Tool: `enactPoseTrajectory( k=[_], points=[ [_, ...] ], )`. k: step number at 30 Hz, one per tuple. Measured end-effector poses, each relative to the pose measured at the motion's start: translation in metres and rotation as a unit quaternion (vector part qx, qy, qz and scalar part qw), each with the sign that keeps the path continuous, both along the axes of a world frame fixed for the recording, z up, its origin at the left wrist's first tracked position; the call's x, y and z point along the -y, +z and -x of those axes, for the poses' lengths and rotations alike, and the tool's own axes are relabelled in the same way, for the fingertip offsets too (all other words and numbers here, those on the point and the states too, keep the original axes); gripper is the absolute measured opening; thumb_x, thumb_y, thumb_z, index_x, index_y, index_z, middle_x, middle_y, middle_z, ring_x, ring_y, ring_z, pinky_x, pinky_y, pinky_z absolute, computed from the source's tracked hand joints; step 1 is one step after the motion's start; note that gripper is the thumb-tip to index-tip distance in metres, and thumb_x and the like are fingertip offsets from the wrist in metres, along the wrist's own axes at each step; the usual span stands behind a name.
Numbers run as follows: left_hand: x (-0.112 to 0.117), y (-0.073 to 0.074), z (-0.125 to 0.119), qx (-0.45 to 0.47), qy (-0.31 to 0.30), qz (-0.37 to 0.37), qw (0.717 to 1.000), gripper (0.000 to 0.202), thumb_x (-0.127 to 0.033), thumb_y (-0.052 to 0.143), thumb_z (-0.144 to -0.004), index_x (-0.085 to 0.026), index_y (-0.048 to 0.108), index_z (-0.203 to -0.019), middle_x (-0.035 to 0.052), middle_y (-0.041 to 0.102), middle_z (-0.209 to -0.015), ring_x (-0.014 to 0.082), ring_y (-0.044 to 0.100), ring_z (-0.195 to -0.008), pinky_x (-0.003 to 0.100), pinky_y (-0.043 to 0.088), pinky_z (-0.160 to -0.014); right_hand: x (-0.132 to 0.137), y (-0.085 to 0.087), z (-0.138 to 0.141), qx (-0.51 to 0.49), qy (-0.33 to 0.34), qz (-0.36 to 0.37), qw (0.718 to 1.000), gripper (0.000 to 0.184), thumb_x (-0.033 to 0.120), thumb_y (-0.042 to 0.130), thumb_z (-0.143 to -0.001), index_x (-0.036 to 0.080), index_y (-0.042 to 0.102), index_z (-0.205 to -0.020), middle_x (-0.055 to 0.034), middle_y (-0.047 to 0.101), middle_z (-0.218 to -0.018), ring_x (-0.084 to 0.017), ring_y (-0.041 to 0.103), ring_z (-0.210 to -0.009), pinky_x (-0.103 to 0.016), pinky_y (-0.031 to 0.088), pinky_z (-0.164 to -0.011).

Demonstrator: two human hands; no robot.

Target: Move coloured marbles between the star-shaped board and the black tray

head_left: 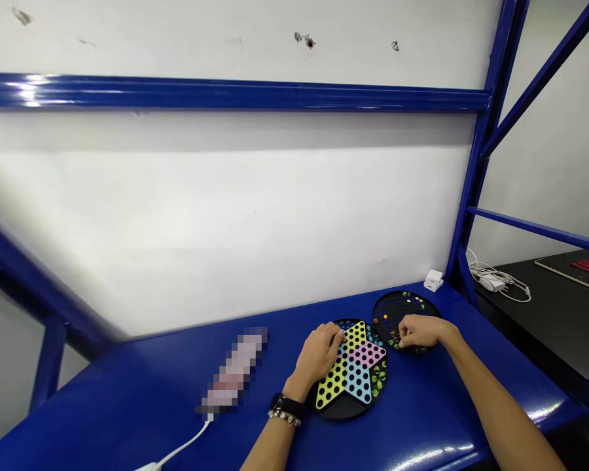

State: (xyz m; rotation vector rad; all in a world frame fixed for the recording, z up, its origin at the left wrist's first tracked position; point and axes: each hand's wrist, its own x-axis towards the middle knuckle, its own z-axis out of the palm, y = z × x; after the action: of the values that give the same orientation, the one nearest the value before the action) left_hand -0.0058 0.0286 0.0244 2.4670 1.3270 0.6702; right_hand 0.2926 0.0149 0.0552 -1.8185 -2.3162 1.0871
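Note:
A star-shaped Chinese checkers board (357, 379) in yellow, pink and light blue, dotted with black holes, sits on a round black tray (341, 412). Green and blue glass marbles (377, 379) lie in the tray's side pockets. My left hand (319, 353) is over the board's left part, thumb and index finger brought together; anything between them is hidden. Over a second round black tray (383, 306), my right hand (417, 331) is closed with fingertips pointing down among marbles. Whether it pinches one I cannot make out. An orange marble (385, 317) lies near it.
A phone-like device (235, 373), blurred out, lies left on the blue table (157, 366), with a white cable (184, 446) attached. White adapters (433, 280) stand at the back right. Blue frame posts (471, 170) rise there; beyond is a black table (525, 275) with a charger (491, 283).

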Motion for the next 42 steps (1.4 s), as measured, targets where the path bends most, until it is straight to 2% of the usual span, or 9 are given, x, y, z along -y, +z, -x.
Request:
enactPoseTrajectory(
  k=[3, 6, 11, 14, 20, 25, 29, 33, 42],
  points=[
    [0.0, 0.0, 0.0, -0.006, 0.001, 0.0, 1.0, 0.046, -0.041, 0.022, -0.101, -0.022, 0.058, -0.081, 0.0037, 0.064, -0.085, 0.0192, 0.055, -0.08, 0.033, 0.042, -0.075, 0.002, 0.006, 0.011, -0.125, -0.021, -0.097, 0.987, 0.021, 0.036, 0.056, -0.086, 0.017, 0.062, -0.084, -0.0028, 0.068, -0.074, -0.015, 0.058, -0.067, -0.023, 0.038, -0.057],
    [-0.001, -0.001, 0.0, -0.009, 0.001, -0.002, 1.0, 0.044, -0.041, 0.024, -0.101, -0.022, 0.058, -0.08, 0.0039, 0.064, -0.084, 0.0192, 0.056, -0.08, 0.033, 0.042, -0.075, 0.014, 0.009, 0.046, -0.185, 0.003, -0.143, 0.972, 0.021, 0.037, 0.05, -0.091, 0.018, 0.059, -0.092, -0.0025, 0.069, -0.077, -0.015, 0.06, -0.068, -0.023, 0.04, -0.06],
    [-0.001, -0.003, 0.001, 0.004, 0.002, -0.008, 1.0, 0.037, -0.036, 0.029, -0.1, -0.022, 0.059, -0.082, 0.0034, 0.065, -0.087, 0.0191, 0.056, -0.083, 0.033, 0.042, -0.078, 0.053, 0.0, 0.124, -0.018, 0.166, -0.241, 0.956, 0.025, 0.04, 0.054, -0.091, 0.019, 0.062, -0.103, -0.0059, 0.072, -0.086, -0.02, 0.065, -0.077, -0.026, 0.043, -0.067],
    [0.0, -0.003, 0.001, 0.002, 0.003, -0.005, 1.0, 0.039, -0.037, 0.029, -0.1, -0.022, 0.059, -0.081, 0.0034, 0.065, -0.087, 0.0193, 0.056, -0.083, 0.033, 0.042, -0.078, 0.068, -0.007, 0.149, 0.079, 0.224, -0.255, 0.937, 0.027, 0.041, 0.054, -0.091, 0.018, 0.064, -0.1, -0.0086, 0.073, -0.083, -0.022, 0.067, -0.071, -0.028, 0.044, -0.062],
    [-0.001, -0.002, 0.001, 0.002, 0.004, -0.006, 1.0, 0.039, -0.038, 0.029, -0.1, -0.022, 0.06, -0.082, 0.0036, 0.066, -0.088, 0.0195, 0.056, -0.084, 0.034, 0.043, -0.08, 0.075, -0.017, 0.157, 0.119, 0.207, -0.3, 0.923, 0.022, 0.033, 0.051, -0.093, 0.017, 0.065, -0.096, -0.0092, 0.073, -0.079, -0.022, 0.068, -0.066, -0.029, 0.045, -0.059],
    [0.001, -0.001, -0.001, 0.007, 0.004, -0.006, 1.0, 0.037, -0.036, 0.031, -0.099, -0.022, 0.06, -0.08, 0.0032, 0.066, -0.087, 0.0191, 0.057, -0.083, 0.033, 0.043, -0.077, 0.075, -0.018, 0.151, 0.105, 0.205, -0.293, 0.928, 0.023, 0.036, 0.052, -0.093, 0.018, 0.066, -0.095, -0.0074, 0.073, -0.079, -0.021, 0.067, -0.066, -0.028, 0.043, -0.059],
    [0.001, -0.002, -0.001, -0.004, 0.009, -0.015, 1.0, 0.036, -0.036, 0.032, -0.099, -0.022, 0.06, -0.08, 0.003, 0.065, -0.086, 0.0187, 0.056, -0.081, 0.032, 0.042, -0.075, 0.07, -0.013, 0.143, 0.048, 0.194, -0.268, 0.943, 0.023, 0.038, 0.051, -0.094, 0.02, 0.066, -0.094, -0.0051, 0.073, -0.082, -0.02, 0.066, -0.072, -0.026, 0.04, -0.062],
    [-0.001, -0.004, -0.001, -0.011, 0.014, -0.014, 1.0, 0.036, -0.036, 0.033, -0.098, -0.022, 0.061, -0.082, 0.0032, 0.065, -0.087, 0.0185, 0.056, -0.083, 0.032, 0.042, -0.076, 0.066, -0.015, 0.149, -0.03, 0.128, -0.271, 0.953, 0.025, 0.038, 0.045, -0.097, 0.021, 0.063, -0.095, -0.0038, 0.072, -0.087, -0.019, 0.065, -0.078, -0.025, 0.038, -0.065],
    [0.001, -0.001, -0.002, -0.008, 0.019, -0.008, 1.0, 0.037, -0.038, 0.032, -0.098, -0.022, 0.061, -0.081, 0.0042, 0.065, -0.087, 0.0192, 0.057, -0.084, 0.033, 0.044, -0.078, 0.08, -0.041, 0.174, 0.014, 0.151, -0.395, 0.906, 0.02, 0.032, 0.045, -0.094, 0.017, 0.058, -0.096, -0.0097, 0.062, -0.101, -0.023, 0.056, -0.093, -0.033, 0.043, -0.077]
  ],
)
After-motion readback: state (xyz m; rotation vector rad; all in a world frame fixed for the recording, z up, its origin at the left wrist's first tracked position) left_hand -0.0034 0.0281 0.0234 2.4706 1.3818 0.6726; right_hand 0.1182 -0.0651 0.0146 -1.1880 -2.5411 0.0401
